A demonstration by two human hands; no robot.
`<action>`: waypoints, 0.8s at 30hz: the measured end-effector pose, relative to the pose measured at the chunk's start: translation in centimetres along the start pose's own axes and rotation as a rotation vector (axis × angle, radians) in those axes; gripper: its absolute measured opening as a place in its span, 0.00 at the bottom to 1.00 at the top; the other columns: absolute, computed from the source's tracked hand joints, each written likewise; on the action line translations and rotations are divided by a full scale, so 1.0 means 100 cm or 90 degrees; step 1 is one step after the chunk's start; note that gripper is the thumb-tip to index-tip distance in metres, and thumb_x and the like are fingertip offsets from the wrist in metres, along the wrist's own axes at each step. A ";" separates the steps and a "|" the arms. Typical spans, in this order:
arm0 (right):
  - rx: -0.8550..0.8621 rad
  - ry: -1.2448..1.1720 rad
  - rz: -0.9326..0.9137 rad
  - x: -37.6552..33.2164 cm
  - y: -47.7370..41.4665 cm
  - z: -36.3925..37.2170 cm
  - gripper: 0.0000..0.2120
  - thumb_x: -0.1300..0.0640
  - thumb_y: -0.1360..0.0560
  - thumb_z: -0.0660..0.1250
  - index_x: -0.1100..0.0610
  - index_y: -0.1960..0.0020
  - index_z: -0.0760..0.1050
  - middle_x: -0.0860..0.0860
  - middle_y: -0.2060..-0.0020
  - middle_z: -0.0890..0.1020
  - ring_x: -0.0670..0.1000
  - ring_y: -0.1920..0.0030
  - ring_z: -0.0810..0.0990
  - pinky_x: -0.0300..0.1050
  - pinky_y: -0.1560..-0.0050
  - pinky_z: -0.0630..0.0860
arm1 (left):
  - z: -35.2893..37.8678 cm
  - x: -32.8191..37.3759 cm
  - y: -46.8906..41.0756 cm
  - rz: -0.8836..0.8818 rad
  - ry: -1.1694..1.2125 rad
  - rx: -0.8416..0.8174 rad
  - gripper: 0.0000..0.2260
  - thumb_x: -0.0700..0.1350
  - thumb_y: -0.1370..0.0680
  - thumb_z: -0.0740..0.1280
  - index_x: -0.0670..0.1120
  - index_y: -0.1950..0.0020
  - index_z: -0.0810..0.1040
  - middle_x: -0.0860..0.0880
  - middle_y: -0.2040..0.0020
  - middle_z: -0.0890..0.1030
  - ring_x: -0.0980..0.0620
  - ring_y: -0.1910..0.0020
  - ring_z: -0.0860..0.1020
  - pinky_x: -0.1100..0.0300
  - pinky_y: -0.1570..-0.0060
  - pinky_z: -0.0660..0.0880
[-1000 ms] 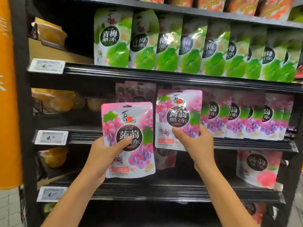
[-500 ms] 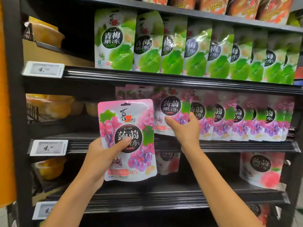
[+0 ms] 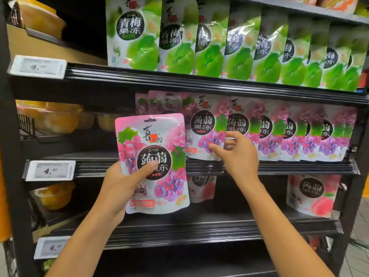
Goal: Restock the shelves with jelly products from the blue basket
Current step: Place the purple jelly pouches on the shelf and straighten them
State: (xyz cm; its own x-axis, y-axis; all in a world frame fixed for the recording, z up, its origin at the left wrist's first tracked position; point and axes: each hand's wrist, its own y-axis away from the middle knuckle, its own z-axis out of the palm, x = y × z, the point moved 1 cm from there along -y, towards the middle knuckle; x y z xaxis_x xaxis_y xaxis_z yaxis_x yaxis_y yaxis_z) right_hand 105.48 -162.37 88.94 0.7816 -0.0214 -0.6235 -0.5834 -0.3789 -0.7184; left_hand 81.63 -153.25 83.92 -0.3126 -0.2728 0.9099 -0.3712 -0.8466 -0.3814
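**While Restocking Is Going On**

While the left hand (image 3: 117,186) is gripping a grape jelly pouch (image 3: 159,136) upright, thumb lying across its front, just before the middle shelf's (image 3: 279,168) front edge toward the left end, the right hand (image 3: 239,156) is pinching the lower right corner of a shelved grape pouch (image 3: 203,124) standing near the left end of the grape row (image 3: 299,132). Green plum pouches (image 3: 199,47) are lining the shelf above, and a price tag (image 3: 50,170) is hanging at the middle shelf's left corner.
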 end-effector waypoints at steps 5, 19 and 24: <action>0.015 0.038 0.011 0.001 -0.001 -0.004 0.26 0.40 0.34 0.77 0.50 0.40 0.78 0.40 0.61 0.77 0.47 0.54 0.81 0.60 0.38 0.72 | 0.004 -0.002 -0.001 -0.004 0.004 -0.010 0.24 0.53 0.37 0.76 0.50 0.43 0.80 0.48 0.51 0.86 0.47 0.53 0.85 0.51 0.57 0.80; 0.082 0.082 -0.002 0.004 0.004 -0.001 0.23 0.42 0.29 0.73 0.49 0.37 0.75 0.44 0.48 0.82 0.50 0.44 0.77 0.50 0.41 0.64 | 0.019 0.004 -0.009 -0.029 -0.039 0.016 0.18 0.49 0.30 0.75 0.49 0.42 0.79 0.48 0.51 0.86 0.46 0.51 0.85 0.43 0.46 0.80; -0.081 -0.243 -0.061 -0.024 0.031 0.000 0.07 0.50 0.24 0.70 0.51 0.49 0.80 0.43 0.56 0.84 0.42 0.56 0.82 0.34 0.55 0.77 | 0.030 0.013 -0.019 -0.009 -0.051 -0.020 0.16 0.50 0.28 0.74 0.49 0.42 0.79 0.49 0.51 0.86 0.47 0.51 0.85 0.46 0.47 0.80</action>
State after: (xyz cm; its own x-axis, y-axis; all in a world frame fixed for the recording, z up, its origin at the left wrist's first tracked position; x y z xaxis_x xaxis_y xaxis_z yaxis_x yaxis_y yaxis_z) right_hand 101.79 -163.53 88.25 0.6786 0.3557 -0.6426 -0.4614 -0.4743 -0.7497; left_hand 84.61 -153.33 86.30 -0.2361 -0.2975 0.9251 -0.4032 -0.8361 -0.3718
